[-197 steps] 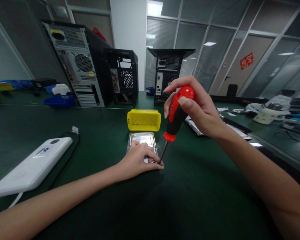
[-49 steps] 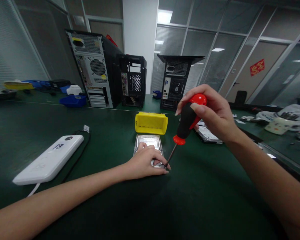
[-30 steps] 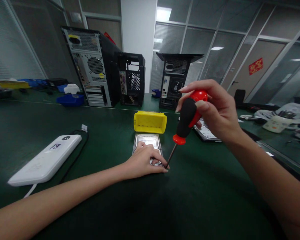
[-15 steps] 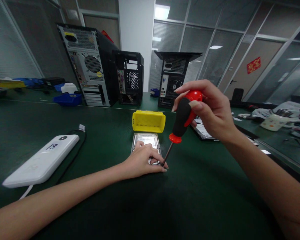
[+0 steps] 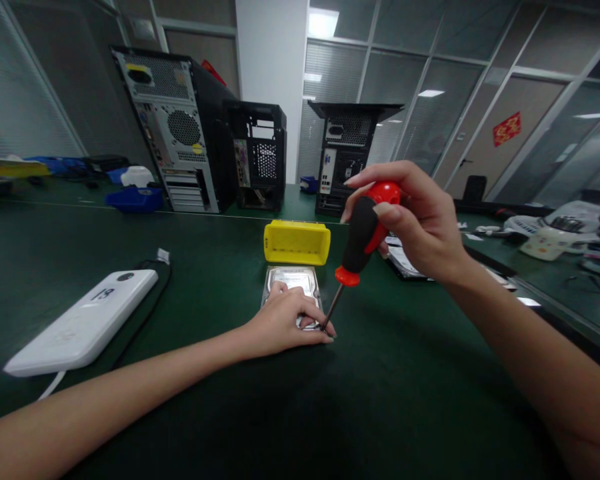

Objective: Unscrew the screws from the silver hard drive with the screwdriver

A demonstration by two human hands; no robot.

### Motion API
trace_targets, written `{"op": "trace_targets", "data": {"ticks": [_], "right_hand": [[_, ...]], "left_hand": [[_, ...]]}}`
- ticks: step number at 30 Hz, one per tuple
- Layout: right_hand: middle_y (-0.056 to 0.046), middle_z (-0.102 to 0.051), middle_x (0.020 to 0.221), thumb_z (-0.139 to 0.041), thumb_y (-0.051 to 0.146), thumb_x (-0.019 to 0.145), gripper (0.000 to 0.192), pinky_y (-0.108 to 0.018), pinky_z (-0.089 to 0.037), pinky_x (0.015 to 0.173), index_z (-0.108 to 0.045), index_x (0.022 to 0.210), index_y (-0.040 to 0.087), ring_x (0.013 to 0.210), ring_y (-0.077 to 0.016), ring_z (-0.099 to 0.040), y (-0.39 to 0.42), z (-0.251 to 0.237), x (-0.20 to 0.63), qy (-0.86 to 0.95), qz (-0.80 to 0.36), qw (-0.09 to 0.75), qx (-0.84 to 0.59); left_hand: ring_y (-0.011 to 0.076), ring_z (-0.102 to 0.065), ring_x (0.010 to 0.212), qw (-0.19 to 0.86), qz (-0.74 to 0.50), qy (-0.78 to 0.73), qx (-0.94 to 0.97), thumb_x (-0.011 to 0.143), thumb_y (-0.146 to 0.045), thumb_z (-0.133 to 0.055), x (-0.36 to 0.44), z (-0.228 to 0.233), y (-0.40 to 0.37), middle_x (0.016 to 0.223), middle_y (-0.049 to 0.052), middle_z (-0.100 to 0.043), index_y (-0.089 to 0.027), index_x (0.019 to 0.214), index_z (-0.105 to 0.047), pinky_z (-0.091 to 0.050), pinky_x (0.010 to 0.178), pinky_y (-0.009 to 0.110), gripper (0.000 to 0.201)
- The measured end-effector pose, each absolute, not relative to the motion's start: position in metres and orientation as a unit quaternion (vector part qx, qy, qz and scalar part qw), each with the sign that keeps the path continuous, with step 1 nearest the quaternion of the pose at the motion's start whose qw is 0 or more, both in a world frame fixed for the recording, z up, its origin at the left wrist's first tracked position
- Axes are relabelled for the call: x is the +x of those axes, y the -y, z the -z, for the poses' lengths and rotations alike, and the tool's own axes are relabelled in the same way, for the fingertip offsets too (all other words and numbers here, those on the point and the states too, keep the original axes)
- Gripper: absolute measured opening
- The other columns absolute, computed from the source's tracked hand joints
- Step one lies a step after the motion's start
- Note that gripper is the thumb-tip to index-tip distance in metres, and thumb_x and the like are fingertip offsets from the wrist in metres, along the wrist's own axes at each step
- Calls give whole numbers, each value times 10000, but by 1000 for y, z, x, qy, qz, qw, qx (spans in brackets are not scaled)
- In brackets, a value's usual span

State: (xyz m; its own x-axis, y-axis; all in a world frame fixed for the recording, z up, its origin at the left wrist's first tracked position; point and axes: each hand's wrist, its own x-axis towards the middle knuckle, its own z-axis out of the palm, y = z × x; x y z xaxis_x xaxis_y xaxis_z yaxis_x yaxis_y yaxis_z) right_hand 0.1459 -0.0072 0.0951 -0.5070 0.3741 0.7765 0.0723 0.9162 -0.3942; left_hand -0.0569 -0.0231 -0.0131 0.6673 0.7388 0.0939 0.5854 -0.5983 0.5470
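Head: screwdriver [image 5: 361, 233] at drive [image 5: 304, 279] edge

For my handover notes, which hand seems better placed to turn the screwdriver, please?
The right hand, probably: it grips the screwdriver by its handle, while the left hand lies over the hard drive.

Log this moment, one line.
left grip: on flat silver metal hard drive | right grip: red-and-black screwdriver, tip by drive's near-right corner | yellow plastic bin: beyond drive

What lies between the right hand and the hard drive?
In the head view, the red-and-black screwdriver: the right hand grips its handle, and it slants down toward the near right corner of the hard drive, by the left hand.
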Motion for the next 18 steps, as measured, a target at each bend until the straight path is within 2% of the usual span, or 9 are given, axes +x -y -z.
{"op": "trace_targets", "data": {"ticks": [10, 18], "right_hand": [[-27, -632, 936, -534, 336, 937, 264, -240, -386, 403, -605, 1174, 243, 479, -62, -476, 8, -97, 149, 852, -168, 482, -118], [-35, -631, 925, -522, 329, 950, 279, -215, -386, 406, -589, 1178, 184, 480, -45, -476, 7, -96, 147, 855, -160, 483, -100]], "left_hand": [[194, -530, 842, 235, -151, -378, 883, 838, -449, -701, -57, 13, 22, 671, -45, -604, -317, 935, -775, -197, 836, 342, 179], [193, -531, 846, 234, -156, -373, 884, 839, -448, -704, -58, 14, 22, 683, -41, -611, -323, 947, -776, -197, 827, 341, 180]]}}
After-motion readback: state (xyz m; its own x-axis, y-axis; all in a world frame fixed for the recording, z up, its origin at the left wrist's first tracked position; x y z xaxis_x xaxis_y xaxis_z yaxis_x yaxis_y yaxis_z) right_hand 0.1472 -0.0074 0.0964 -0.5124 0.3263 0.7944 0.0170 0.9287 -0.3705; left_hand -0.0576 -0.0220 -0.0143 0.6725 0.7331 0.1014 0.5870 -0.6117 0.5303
